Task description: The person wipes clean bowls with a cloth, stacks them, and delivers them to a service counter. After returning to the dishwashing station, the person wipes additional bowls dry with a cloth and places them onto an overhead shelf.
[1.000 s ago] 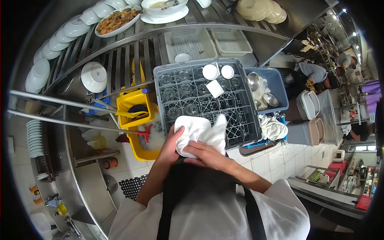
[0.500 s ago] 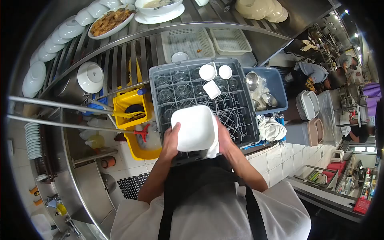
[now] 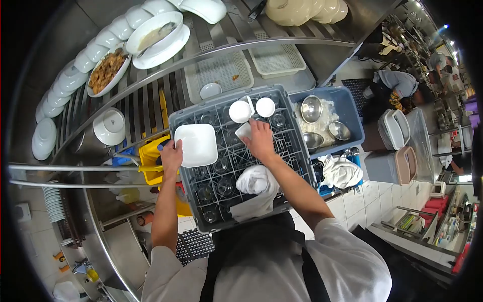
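Note:
My left hand (image 3: 172, 157) grips the left edge of a square white dish (image 3: 196, 145) over the left part of the grey glass rack (image 3: 297, 173). Reaching over the rack, my right hand (image 3: 261, 141) has its fingers on a small white square dish (image 3: 244, 132), partly hidden by them. Two small round white cups (image 3: 240, 111) (image 3: 265, 107) sit just beyond that hand. A crumpled white cloth (image 3: 255, 191) lies on the near part of the rack, below my right forearm. Upturned glasses (image 3: 225, 186) stand in the rack's compartments.
A blue-grey tub (image 3: 354, 126) with metal bowls stands right of the rack, beside a white cloth heap (image 3: 341, 171). Metal shelving (image 3: 221, 50) ahead holds plates, bowls and food. Mop handles (image 3: 85, 167) cross at left. A co-worker (image 3: 400, 83) bends at the far right.
The square dish has moved left, now in my left hand alone. My right hand has left it and reached forward to the small dish. The cloth now lies on the rack, and the view has shifted.

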A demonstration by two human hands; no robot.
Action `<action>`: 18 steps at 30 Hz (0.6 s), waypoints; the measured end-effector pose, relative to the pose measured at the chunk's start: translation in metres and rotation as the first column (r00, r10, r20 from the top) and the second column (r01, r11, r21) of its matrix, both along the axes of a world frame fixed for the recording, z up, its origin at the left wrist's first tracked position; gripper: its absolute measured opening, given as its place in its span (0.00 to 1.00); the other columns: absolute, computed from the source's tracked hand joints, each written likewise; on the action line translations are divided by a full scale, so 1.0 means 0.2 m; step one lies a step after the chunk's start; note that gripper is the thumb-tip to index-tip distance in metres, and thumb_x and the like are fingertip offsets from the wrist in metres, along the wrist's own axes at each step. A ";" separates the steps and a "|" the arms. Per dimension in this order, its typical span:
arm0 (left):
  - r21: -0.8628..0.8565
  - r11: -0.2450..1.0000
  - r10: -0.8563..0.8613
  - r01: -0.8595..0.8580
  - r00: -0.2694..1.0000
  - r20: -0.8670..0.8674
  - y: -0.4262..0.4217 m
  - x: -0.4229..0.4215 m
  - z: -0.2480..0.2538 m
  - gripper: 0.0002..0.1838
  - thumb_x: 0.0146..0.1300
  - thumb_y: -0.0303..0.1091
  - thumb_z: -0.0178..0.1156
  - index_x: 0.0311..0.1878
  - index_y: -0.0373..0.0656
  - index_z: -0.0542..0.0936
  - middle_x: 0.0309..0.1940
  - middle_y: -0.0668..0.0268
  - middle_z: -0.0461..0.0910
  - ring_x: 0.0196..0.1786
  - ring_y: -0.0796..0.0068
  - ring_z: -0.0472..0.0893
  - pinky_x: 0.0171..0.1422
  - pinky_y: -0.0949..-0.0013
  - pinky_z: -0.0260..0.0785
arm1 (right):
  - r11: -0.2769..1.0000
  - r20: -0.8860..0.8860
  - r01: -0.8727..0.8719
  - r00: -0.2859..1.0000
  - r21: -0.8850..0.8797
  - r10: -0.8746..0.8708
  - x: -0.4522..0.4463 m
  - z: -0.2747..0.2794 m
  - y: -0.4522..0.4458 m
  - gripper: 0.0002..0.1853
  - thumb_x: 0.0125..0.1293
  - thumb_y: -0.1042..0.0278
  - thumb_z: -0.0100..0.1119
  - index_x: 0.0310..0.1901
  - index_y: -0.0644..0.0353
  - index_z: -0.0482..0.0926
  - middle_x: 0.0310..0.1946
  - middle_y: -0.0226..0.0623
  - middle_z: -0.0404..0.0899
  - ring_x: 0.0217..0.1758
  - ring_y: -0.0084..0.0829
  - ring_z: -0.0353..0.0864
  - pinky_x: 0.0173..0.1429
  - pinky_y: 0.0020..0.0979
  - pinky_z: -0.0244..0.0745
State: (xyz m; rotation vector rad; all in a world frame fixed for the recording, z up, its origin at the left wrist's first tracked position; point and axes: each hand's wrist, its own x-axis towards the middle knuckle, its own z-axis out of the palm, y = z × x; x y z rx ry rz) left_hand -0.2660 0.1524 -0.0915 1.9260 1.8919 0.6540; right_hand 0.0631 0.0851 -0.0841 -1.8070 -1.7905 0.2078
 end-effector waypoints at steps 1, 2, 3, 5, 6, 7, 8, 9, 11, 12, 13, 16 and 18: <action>0.023 1.000 0.009 -0.008 0.999 -0.038 0.03 0.00 0.00 0.22 0.68 0.48 0.61 0.34 0.33 0.79 0.31 0.45 0.83 0.36 0.43 0.83 0.41 0.51 0.73 | 0.998 0.034 0.014 0.999 -0.056 -0.012 0.00 -0.02 0.04 0.30 0.57 0.69 0.69 0.61 0.64 0.72 0.53 0.50 0.76 0.55 0.54 0.74 0.59 0.47 0.72; 0.046 0.999 0.015 -0.012 0.997 -0.078 0.05 -0.01 0.01 0.21 0.67 0.48 0.62 0.35 0.34 0.80 0.31 0.46 0.83 0.37 0.44 0.84 0.42 0.51 0.74 | 0.998 0.019 0.013 1.000 -0.057 -0.012 0.01 -0.05 0.06 0.30 0.57 0.69 0.69 0.61 0.64 0.72 0.53 0.50 0.76 0.55 0.54 0.74 0.59 0.47 0.72; 0.045 0.999 0.014 -0.009 0.996 -0.091 0.09 -0.01 0.02 0.21 0.67 0.48 0.62 0.35 0.34 0.80 0.31 0.46 0.83 0.37 0.44 0.84 0.42 0.51 0.74 | 0.982 0.060 -0.004 0.998 -0.188 0.016 0.02 -0.08 0.09 0.30 0.57 0.69 0.68 0.62 0.64 0.70 0.53 0.49 0.76 0.56 0.54 0.73 0.62 0.47 0.70; -0.105 0.994 0.016 -0.033 0.987 -0.160 0.13 -0.01 0.05 0.19 0.65 0.48 0.63 0.42 0.37 0.81 0.34 0.48 0.85 0.40 0.45 0.85 0.45 0.51 0.77 | 0.963 -0.095 -0.064 0.995 -0.262 0.040 0.08 -0.21 0.11 0.23 0.56 0.72 0.66 0.54 0.62 0.75 0.51 0.49 0.75 0.56 0.51 0.73 0.63 0.45 0.70; -0.110 0.993 0.014 -0.033 0.986 -0.168 0.14 0.02 0.08 0.19 0.65 0.48 0.63 0.42 0.37 0.81 0.34 0.48 0.85 0.40 0.45 0.85 0.45 0.51 0.77 | 0.962 -0.103 -0.065 0.994 -0.266 0.039 0.16 -0.20 0.12 0.23 0.56 0.72 0.66 0.54 0.62 0.75 0.51 0.49 0.75 0.56 0.51 0.73 0.63 0.45 0.70; -0.144 0.988 -0.009 -0.048 0.927 -0.374 0.16 0.06 0.12 0.20 0.65 0.48 0.64 0.47 0.39 0.80 0.36 0.49 0.85 0.42 0.45 0.85 0.48 0.50 0.78 | 0.937 -0.199 -0.160 0.975 -0.310 0.101 0.25 -0.15 0.14 0.19 0.55 0.74 0.66 0.50 0.62 0.77 0.51 0.49 0.75 0.55 0.51 0.74 0.61 0.44 0.72; -0.171 0.983 -0.037 -0.072 0.827 -0.561 0.18 0.12 0.19 0.22 0.64 0.48 0.65 0.52 0.40 0.80 0.38 0.51 0.86 0.44 0.44 0.85 0.50 0.49 0.78 | 0.905 -0.294 -0.258 0.943 -0.339 0.159 0.34 -0.09 0.17 0.16 0.55 0.76 0.65 0.46 0.62 0.79 0.50 0.49 0.75 0.54 0.50 0.75 0.59 0.43 0.73; -0.201 0.974 -0.035 -0.101 0.815 -0.578 0.19 0.24 0.28 0.25 0.62 0.45 0.66 0.58 0.43 0.78 0.47 0.51 0.85 0.50 0.45 0.84 0.55 0.48 0.77 | 0.936 -0.266 -0.195 0.957 -0.292 0.117 0.42 -0.03 0.23 0.14 0.54 0.78 0.65 0.44 0.62 0.80 0.49 0.50 0.75 0.53 0.50 0.76 0.58 0.43 0.74; -0.022 0.994 -0.112 0.111 0.921 -0.373 0.27 0.36 0.22 0.24 0.63 0.40 0.66 0.61 0.44 0.77 0.54 0.50 0.82 0.58 0.46 0.80 0.62 0.49 0.74 | 0.972 -0.274 -0.133 0.959 -0.193 0.077 0.57 0.00 0.35 0.14 0.51 0.82 0.62 0.42 0.62 0.80 0.49 0.51 0.76 0.56 0.51 0.77 0.60 0.43 0.74; -0.030 0.974 -0.226 0.226 0.939 -0.258 0.29 0.52 0.28 0.26 0.63 0.33 0.65 0.65 0.46 0.75 0.61 0.49 0.77 0.65 0.46 0.74 0.69 0.52 0.70 | 0.982 -0.303 -0.129 0.949 -0.138 0.082 0.63 -0.01 0.43 0.15 0.49 0.84 0.60 0.41 0.62 0.80 0.49 0.52 0.77 0.59 0.53 0.76 0.63 0.45 0.73; -0.003 0.946 -0.319 0.323 0.932 -0.172 0.32 0.67 0.29 0.30 0.61 0.26 0.65 0.68 0.48 0.73 0.66 0.50 0.73 0.66 0.46 0.75 0.71 0.55 0.68 | 0.972 -0.286 -0.183 0.949 -0.146 0.136 0.66 -0.02 0.49 0.14 0.51 0.83 0.58 0.41 0.61 0.80 0.51 0.50 0.76 0.58 0.54 0.76 0.62 0.45 0.73; 0.026 0.689 -0.702 0.724 0.676 -0.225 0.46 0.99 0.24 0.37 0.54 0.17 0.62 0.69 0.53 0.72 0.73 0.59 0.66 0.73 0.52 0.66 0.76 0.54 0.63 | 0.909 -0.211 -0.288 0.950 -0.301 0.231 0.70 -0.07 0.63 0.14 0.55 0.79 0.57 0.43 0.56 0.81 0.54 0.48 0.75 0.57 0.55 0.75 0.63 0.46 0.72; -0.014 0.607 -0.772 0.795 0.585 -0.249 0.54 1.09 0.17 0.37 0.54 0.16 0.61 0.69 0.53 0.73 0.74 0.60 0.65 0.74 0.53 0.64 0.76 0.55 0.62 | 0.858 -0.084 -0.305 0.951 -0.414 0.298 0.69 -0.11 0.67 0.15 0.58 0.74 0.57 0.47 0.51 0.83 0.56 0.45 0.74 0.58 0.55 0.75 0.64 0.47 0.71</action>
